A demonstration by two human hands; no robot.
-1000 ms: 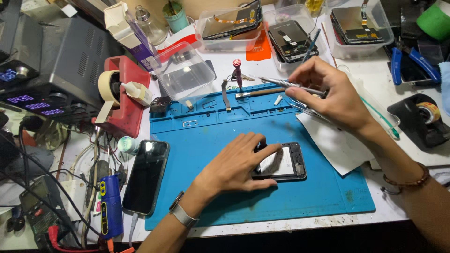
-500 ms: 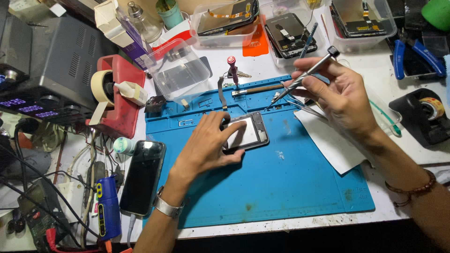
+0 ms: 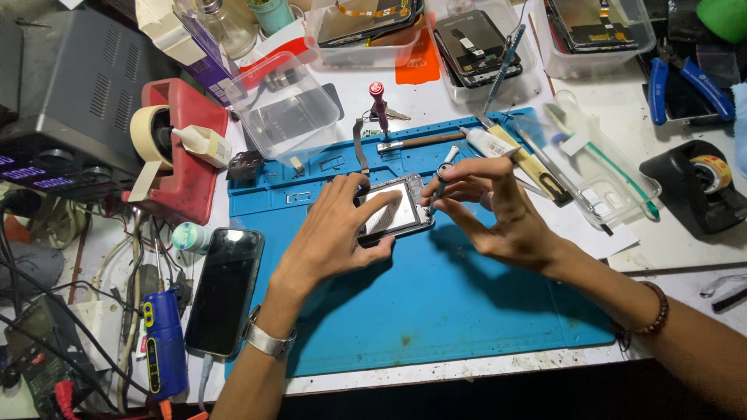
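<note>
At the centre of the frame a small phone is pinned to the blue mat by the left hand, whose fingers are spread over its left edge and glass, so that part of the screen is hidden. A thin tool is pinched between thumb and forefinger of the right hand and is set at the phone's upper right corner; the other fingers are fanned out loosely. Whether the tip touches the frame cannot be told.

Just behind the hands, along the mat's top edge, a red-handled screwdriver is seen upright, with a flex cable beside it, a wooden-handled tool and a white glue tube. Right of these a clear case with a green-tipped stick is laid on white paper.

At the lower left a black phone is lying on a cable, near a blue tester and tangled wires. A red tape holder and an empty clear tub are placed at the upper left, beside a grey power unit. Tubs of phone screens are lined along the top, blue pliers at the upper right, and a black tape dispenser at the right edge.
</note>
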